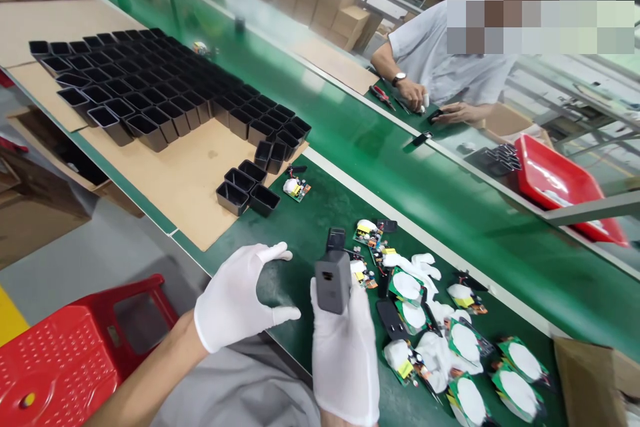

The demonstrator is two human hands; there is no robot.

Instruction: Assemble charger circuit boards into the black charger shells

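Note:
White gloves cover both my hands. My right hand (346,353) is closed around a black plastic housing (333,285), whose end with a small rectangular opening faces me. Just left of it, my left hand (240,297) is spread, thumb and fingers apart, with nothing between them. Beyond the held housing a small black part (337,239) shows; whether it is joined to the housing I cannot tell. Circuit boards with white pads (465,340) and loose white gloves (425,268) lie to the right. A single circuit board (297,188) sits farther up the bench.
Rows of open black housings (150,80) stand on cardboard (175,180) at the left. A green conveyor belt (350,127) runs behind the bench. Across it, a co-worker's hands (413,95) handle small parts near a red tray (560,177). A red stool (65,353) stands lower left.

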